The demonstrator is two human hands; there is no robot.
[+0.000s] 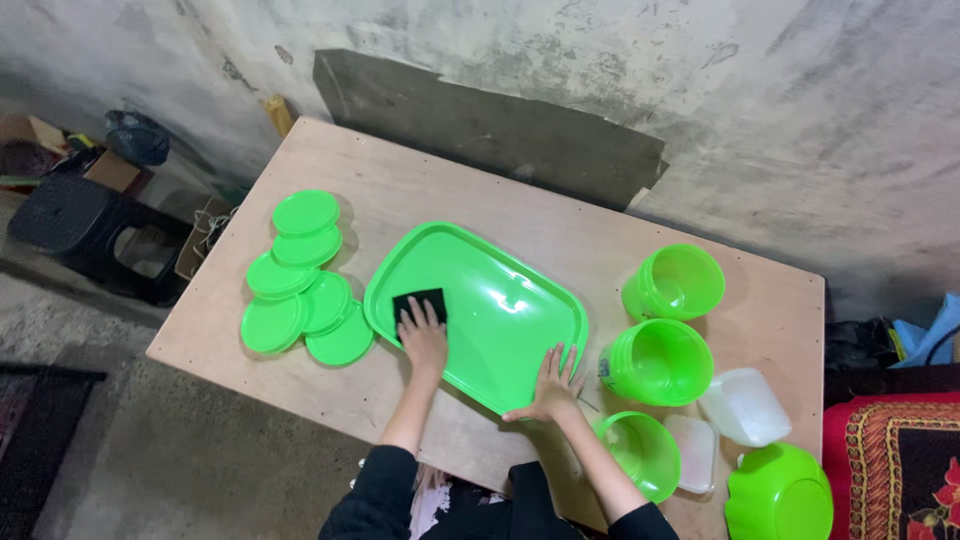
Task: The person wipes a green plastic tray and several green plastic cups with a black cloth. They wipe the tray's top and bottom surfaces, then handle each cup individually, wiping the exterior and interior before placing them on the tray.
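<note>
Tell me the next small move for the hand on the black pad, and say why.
Probably slide the left hand and its black pad across the green tray toward its far right side. The pad sits at the tray's left end, most of the surface lies beyond it, and the right hand steadies the near rim.

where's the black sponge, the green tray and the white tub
black sponge (pixel 420 301), head view, its upper part above the left hand's fingers
green tray (pixel 505 310), head view, bare middle of its floor
white tub (pixel 746 406), head view, its open inside
</note>
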